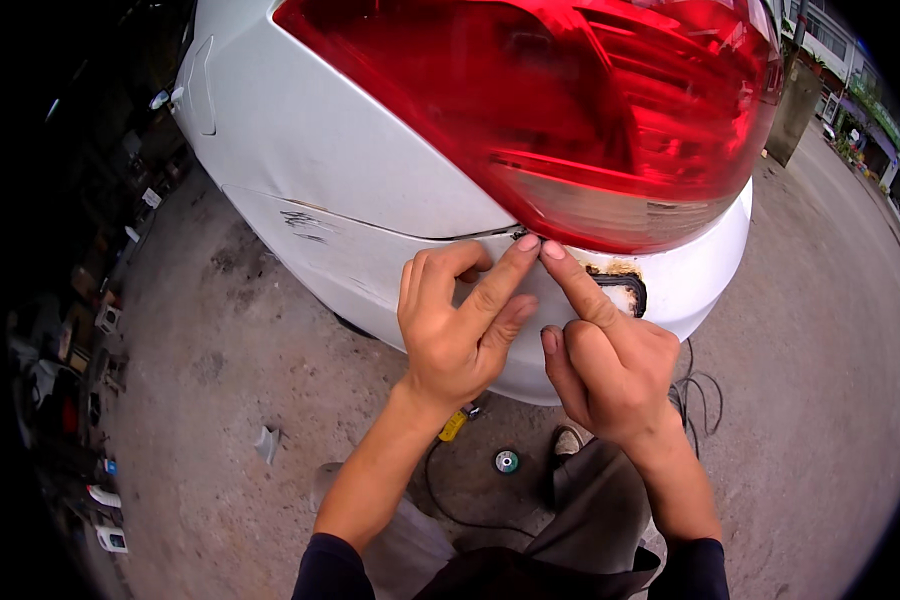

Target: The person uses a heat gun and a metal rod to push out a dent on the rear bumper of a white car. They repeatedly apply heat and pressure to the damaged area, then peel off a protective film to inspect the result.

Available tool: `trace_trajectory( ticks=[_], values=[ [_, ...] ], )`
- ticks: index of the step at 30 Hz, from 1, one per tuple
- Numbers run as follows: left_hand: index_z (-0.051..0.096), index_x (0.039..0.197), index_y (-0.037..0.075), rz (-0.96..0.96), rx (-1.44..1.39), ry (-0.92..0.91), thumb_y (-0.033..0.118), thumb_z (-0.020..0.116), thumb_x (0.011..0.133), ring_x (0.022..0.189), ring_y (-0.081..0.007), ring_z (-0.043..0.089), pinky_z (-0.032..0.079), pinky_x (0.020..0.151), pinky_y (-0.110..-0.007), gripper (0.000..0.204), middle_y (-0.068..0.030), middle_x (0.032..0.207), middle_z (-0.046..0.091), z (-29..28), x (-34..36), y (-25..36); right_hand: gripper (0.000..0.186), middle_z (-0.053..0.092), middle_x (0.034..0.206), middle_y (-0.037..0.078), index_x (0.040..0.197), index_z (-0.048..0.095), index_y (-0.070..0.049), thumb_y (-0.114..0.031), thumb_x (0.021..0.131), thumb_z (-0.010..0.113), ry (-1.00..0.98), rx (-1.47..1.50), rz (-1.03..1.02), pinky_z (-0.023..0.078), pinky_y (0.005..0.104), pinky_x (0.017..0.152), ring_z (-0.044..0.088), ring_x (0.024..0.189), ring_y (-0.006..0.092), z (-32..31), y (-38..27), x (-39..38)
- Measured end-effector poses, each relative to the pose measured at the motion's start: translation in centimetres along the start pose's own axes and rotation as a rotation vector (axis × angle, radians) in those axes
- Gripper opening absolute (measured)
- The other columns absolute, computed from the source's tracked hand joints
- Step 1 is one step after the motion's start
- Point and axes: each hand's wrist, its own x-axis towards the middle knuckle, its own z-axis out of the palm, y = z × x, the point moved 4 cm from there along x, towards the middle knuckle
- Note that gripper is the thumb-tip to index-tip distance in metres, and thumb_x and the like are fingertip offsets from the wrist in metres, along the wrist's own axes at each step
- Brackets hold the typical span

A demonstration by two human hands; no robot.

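The red tail light [570, 100] of a white car fills the top of the view, above the white bumper [370, 275]. My left hand [455, 320] has its index finger stretched to the gap at the lamp's lower corner, thumb apart and other fingers bent. From the other side, the index fingertip of my right hand [610, 360] meets that spot, the two tips nearly touching; its remaining fingers are curled. A small dark bit shows at the gap by the left fingertip. Neither hand visibly holds anything. Beside the right index finger, a black-edged opening [630, 290] has rusty, chipped paint above it.
On the concrete ground below lie a yellow power tool [453, 426] with a black cord, a round grinding disc [506, 461] and a grey scrap piece [267, 444]. Dark scratches [305, 222] mark the bumper at left. Clutter lines the far left; buildings stand right.
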Motion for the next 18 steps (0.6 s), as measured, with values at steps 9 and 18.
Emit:
trace_trajectory(
  ticks=[9, 18],
  values=[
    [0.065, 0.129, 0.009, -0.011, -0.03, 0.052, 0.026, 0.07, 0.086, 0.078, -0.0203, 0.051, 0.042, 0.071, -0.032, 0.046, -0.0068, 0.097, 0.058, -0.7, 0.0, -0.1, 0.029, 0.058, 0.122, 0.038, 0.079, 0.046, -0.003, -0.022, 0.101, 0.047, 0.325, 0.559, 0.388, 0.046, 0.0196, 0.046, 0.053, 0.046, 0.0078, -2.9, 0.9, -3.4],
    [0.065, 0.128, 0.011, 0.068, 0.227, 0.028, 0.027, 0.069, 0.087, 0.079, -0.0208, 0.053, 0.04, 0.071, -0.033, 0.045, -0.0054, 0.098, 0.059, 0.1, 0.4, 0.8, 0.021, 0.067, 0.107, 0.032, 0.066, 0.05, 0.001, 0.001, 0.081, 0.065, 0.309, 0.314, 0.155, 0.053, 0.0261, 0.058, 0.069, 0.062, 0.025, -2.1, 0.7, -2.6]
  ],
)
